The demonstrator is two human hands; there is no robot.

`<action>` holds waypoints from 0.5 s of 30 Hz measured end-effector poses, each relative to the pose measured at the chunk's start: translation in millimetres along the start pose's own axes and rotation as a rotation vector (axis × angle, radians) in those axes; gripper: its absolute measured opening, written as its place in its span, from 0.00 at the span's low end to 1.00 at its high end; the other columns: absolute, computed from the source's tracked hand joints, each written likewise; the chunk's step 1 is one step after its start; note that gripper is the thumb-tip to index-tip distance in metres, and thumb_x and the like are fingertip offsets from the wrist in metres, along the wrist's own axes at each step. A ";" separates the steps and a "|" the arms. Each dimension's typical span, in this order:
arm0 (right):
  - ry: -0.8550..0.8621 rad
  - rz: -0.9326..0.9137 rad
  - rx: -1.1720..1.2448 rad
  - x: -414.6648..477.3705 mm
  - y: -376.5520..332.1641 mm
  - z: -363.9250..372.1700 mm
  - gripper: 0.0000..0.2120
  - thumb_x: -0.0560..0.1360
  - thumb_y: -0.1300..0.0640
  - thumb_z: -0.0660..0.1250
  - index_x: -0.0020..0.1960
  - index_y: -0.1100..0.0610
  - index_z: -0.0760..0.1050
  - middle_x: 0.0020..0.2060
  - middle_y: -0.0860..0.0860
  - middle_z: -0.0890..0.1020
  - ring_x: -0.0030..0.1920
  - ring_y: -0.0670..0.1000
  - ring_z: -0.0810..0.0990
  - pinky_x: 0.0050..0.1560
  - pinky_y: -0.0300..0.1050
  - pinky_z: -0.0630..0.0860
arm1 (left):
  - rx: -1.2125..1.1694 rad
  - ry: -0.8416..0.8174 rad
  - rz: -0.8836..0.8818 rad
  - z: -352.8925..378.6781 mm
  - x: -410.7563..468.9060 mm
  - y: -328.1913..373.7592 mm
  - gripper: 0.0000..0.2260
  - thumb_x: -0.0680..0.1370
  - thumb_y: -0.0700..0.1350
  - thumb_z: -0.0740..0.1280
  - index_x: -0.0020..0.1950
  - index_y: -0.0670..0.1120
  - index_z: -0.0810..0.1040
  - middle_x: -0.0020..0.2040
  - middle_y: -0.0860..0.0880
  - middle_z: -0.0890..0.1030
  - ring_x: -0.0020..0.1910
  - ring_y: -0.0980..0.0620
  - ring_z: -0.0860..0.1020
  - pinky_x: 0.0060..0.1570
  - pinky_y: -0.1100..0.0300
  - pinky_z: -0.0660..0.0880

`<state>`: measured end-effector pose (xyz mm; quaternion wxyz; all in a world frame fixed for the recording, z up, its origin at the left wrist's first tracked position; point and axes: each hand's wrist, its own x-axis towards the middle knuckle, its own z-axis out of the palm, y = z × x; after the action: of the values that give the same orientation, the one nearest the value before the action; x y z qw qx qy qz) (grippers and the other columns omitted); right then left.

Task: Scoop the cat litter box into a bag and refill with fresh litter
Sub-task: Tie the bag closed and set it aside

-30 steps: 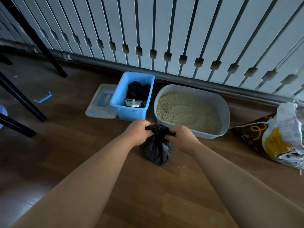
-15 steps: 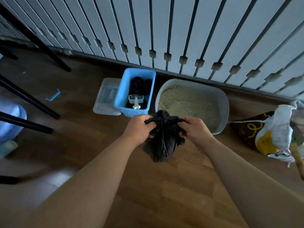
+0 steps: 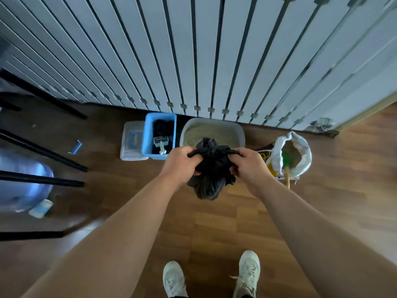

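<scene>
Left hand [image 3: 182, 162]: fingers are curled tight on one ear of the black bag [image 3: 211, 177], at its top.
Right hand [image 3: 249, 166]: fingers are clamped on the opposite ear; the two ears are drawn apart across the knot.
Black bag: bunched and bulging at the bottom, it is hung between both hands above the wooden floor [image 3: 214, 233], and its top is seen across the near rim of the litter box [image 3: 241, 134].
Litter box: grey, set at the floor's far edge against the slatted wall; tan litter is seen inside.
Blue bin [image 3: 148, 136]: placed just left of the litter box; a white scoop [image 3: 160, 143] is kept in it (a clear lid [image 3: 131, 145] is laid flat alongside).
Litter sack [image 3: 303, 153]: opened, stood right of the litter box.
Shoes [image 3: 173, 278]: two pale ones, at the floor's near edge.
</scene>
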<state>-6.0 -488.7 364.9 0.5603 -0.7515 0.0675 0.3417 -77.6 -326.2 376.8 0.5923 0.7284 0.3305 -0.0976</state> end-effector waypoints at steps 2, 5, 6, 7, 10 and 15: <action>0.027 0.012 0.026 -27.0 -28.5 -21.4 0.08 0.79 0.61 0.62 0.48 0.59 0.80 0.34 0.53 0.77 0.30 0.47 0.73 0.37 0.44 0.72 | 0.015 0.001 0.009 4.5 -21.1 38.8 0.06 0.79 0.42 0.66 0.53 0.44 0.81 0.46 0.46 0.83 0.45 0.49 0.82 0.38 0.62 0.79; 0.058 0.002 0.073 -60.3 -71.4 -53.2 0.08 0.79 0.61 0.63 0.46 0.57 0.81 0.34 0.53 0.78 0.29 0.47 0.73 0.37 0.44 0.73 | 0.027 0.005 0.042 12.1 -47.3 97.8 0.06 0.79 0.42 0.66 0.52 0.44 0.81 0.45 0.47 0.83 0.46 0.48 0.82 0.45 0.55 0.81; 0.075 -0.008 0.084 -72.1 -85.8 -65.9 0.08 0.79 0.61 0.63 0.45 0.57 0.81 0.34 0.53 0.78 0.29 0.47 0.73 0.36 0.44 0.72 | 0.036 0.004 0.059 15.9 -57.4 118.6 0.05 0.78 0.42 0.66 0.50 0.46 0.81 0.45 0.47 0.83 0.45 0.48 0.82 0.46 0.54 0.81; 0.090 -0.016 0.096 -80.9 -96.7 -73.5 0.08 0.79 0.61 0.63 0.45 0.56 0.81 0.33 0.53 0.78 0.29 0.47 0.73 0.36 0.43 0.72 | 0.039 0.003 0.067 17.8 -65.0 133.4 0.04 0.78 0.42 0.66 0.48 0.48 0.81 0.44 0.48 0.83 0.45 0.48 0.82 0.47 0.53 0.81; 0.128 -0.036 0.134 -102.5 -124.3 -96.1 0.09 0.78 0.62 0.64 0.42 0.54 0.81 0.34 0.54 0.79 0.28 0.48 0.73 0.36 0.45 0.71 | 0.026 -0.017 0.099 23.9 -83.1 171.5 0.05 0.78 0.42 0.67 0.44 0.50 0.80 0.44 0.47 0.84 0.46 0.46 0.83 0.50 0.50 0.80; 0.205 -0.036 0.238 -131.7 -147.9 -124.6 0.11 0.78 0.63 0.64 0.40 0.55 0.80 0.30 0.52 0.77 0.27 0.49 0.72 0.37 0.46 0.71 | 0.039 -0.114 0.123 36.3 -97.5 209.5 0.05 0.78 0.41 0.67 0.52 0.43 0.81 0.44 0.47 0.84 0.44 0.49 0.83 0.44 0.58 0.80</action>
<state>20.6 -582.7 577.5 0.6414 -0.7121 0.1509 0.2426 -17.8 -412.2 586.0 0.6006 0.7520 0.2488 -0.1089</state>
